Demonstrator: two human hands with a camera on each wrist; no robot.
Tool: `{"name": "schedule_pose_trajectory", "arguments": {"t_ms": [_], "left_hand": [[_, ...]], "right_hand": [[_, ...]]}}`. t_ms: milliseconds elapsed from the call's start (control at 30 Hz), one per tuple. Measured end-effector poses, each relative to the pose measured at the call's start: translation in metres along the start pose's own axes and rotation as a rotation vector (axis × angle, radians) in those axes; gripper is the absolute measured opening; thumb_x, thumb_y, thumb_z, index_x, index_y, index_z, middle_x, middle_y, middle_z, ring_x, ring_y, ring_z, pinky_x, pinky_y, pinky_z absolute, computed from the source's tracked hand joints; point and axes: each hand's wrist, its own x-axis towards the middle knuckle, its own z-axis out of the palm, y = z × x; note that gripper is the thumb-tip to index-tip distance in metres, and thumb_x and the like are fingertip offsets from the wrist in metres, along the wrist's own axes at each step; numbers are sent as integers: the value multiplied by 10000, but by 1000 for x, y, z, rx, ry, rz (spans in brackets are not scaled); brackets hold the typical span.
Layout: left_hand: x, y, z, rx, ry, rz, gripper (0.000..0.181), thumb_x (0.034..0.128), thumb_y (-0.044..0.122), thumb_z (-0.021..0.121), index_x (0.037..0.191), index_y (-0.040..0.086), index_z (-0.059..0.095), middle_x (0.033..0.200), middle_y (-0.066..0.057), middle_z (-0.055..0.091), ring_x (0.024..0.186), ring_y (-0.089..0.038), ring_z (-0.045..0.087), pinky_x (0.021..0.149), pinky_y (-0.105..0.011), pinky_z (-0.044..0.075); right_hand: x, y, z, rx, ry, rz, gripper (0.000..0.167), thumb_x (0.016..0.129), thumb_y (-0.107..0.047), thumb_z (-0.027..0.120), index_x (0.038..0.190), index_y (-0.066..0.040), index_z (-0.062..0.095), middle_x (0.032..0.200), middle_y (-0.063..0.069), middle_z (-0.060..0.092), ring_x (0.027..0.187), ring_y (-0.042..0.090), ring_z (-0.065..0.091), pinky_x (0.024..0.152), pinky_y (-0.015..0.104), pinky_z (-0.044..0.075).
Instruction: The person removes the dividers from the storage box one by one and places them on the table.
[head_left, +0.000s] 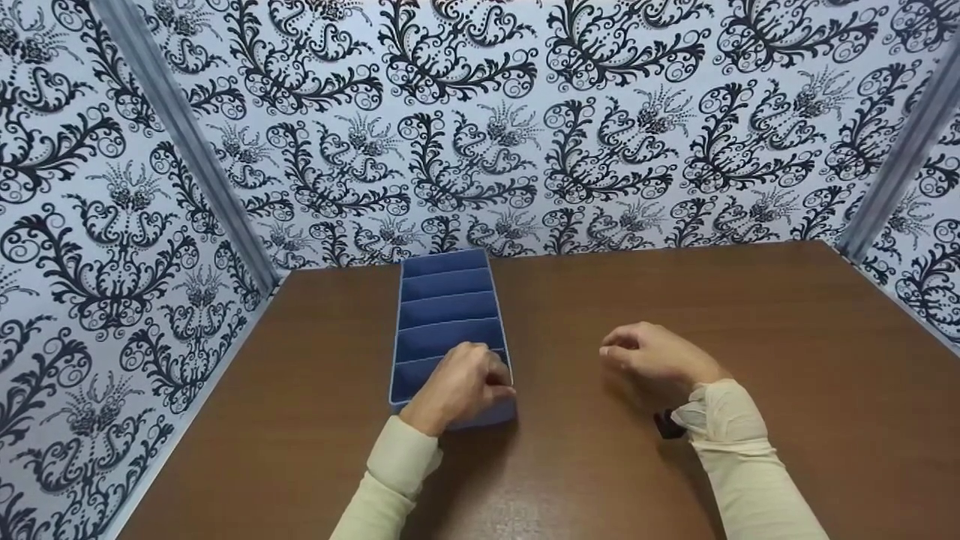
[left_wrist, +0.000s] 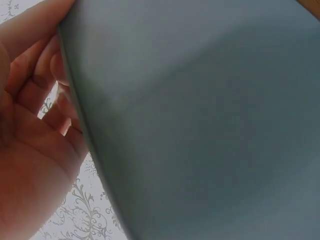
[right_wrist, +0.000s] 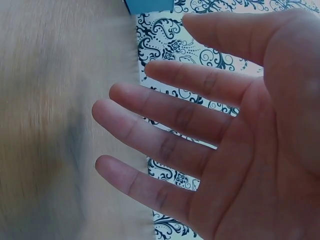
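1. The blue organizer box is lying left of the middle of the desk, its far end sitting close to the desk's far edge.
2. Its long axis is running from that far edge toward the person, roughly parallel to the line of sight, with the dividers crossing it. Whether its near end is resting flat, I cannot tell.
3. The left hand is the nearer one: it is reaching over the near right corner of the box and holding the rim there. In the left wrist view the thumb is meeting the rim, and the other fingers are curling behind it.
4. The right hand is hanging over the desk to the right of the box, well apart from it and holding nothing. In its wrist view the fingers are standing wide and nearly straight.
5. From the right hand's fingers the box is lying to the left, its long right side facing them; judging by this layout, control of the box is depending on the left hand's corner hold.
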Motion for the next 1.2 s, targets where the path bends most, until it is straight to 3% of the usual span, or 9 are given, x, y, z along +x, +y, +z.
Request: {"name": "schedule_pose_trajectory", "arguments": {"t_ms": [267, 467, 633, 867, 1033, 1200], "left_hand": [[2, 4, 5, 50, 27, 264, 75, 775, 152, 843, 735, 115, 791, 683, 25, 705, 670, -155, 603, 639, -271, 461], [3, 18, 8, 44, -9, 347, 83, 787, 197, 838, 789, 121, 806, 738, 36, 724, 720, -130, 612, 675, -202, 466], [3, 27, 8, 28, -61, 307, 84, 797, 207, 832, 815, 128, 811, 758, 42, 729, 745, -117, 611, 695, -190, 471], [1, 24, 2, -17, -86, 197, 237, 804, 356, 818, 844, 124, 800, 809, 44, 742, 763, -112, 645, 765, -216, 498], [-2, 19, -9, -78, -76, 119, 264, 797, 357, 827, 857, 103, 783, 812, 10, 738, 733, -129, 659, 707, -188, 510], [-2, 19, -14, -81, -108, 91, 249, 815, 357, 812, 860, 114, 783, 776, 45, 716, 696, -144, 635, 640, -136, 435]], "right_hand": [[0, 0, 2, -14, -6, -18, 300, 970, -269, 590, 1135, -48, 707, 1082, 71, 699, 1023, 258, 631, 924, 481, 476], [-1, -1, 2, -11, 8, -7, 299, 969, -271, 589, 1148, -65, 709, 1119, 71, 699, 1078, 286, 630, 957, 500, 464], [0, -2, 1, 7, 48, -12, 274, 961, -249, 602, 1133, -69, 717, 1106, 60, 702, 1092, 292, 627, 978, 509, 451], [10, -8, 8, 90, 149, -74, 231, 934, -115, 647, 1143, -25, 690, 1044, 107, 709, 971, 261, 659, 890, 467, 509], [19, -18, 19, 150, 166, -119, 351, 889, -48, 699, 1233, -14, 637, 916, 84, 697, 842, 224, 657, 779, 357, 529], [23, -22, 27, 107, 135, -153, 547, 833, -138, 790, 1318, 2, 582, 904, 87, 681, 795, 170, 626, 749, 327, 519]]}}
